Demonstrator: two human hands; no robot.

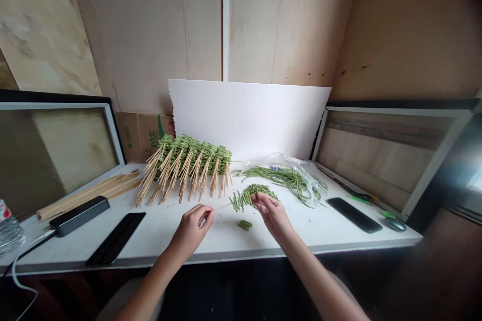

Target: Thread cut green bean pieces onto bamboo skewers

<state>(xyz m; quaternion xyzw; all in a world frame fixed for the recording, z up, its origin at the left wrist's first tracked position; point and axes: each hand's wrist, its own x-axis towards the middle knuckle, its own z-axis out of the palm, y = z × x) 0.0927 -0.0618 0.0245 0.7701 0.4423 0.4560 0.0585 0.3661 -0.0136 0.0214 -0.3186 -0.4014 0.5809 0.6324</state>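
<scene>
My left hand (198, 223) pinches the blunt end of a thin bamboo skewer (223, 206) above the table. Several short green bean pieces (237, 201) are threaded crosswise along the skewer, spaced slightly apart. At its far end the fingers of my right hand (271, 210) are closed on a bean piece, mostly hidden by the fingertips. Just behind that hand lies a heap of cut bean pieces (268, 190). A small bunch of cut pieces (244, 224) rests on the table between my hands.
Finished bean skewers (188, 160) are stacked at the back left, beside loose bamboo skewers (94, 190). Long whole beans (278, 176) lie by a plastic bag (311, 173). Also on the table are a black speaker-like bar (80, 215), dark flat devices (116, 238) (354, 214) and a mouse (395, 224).
</scene>
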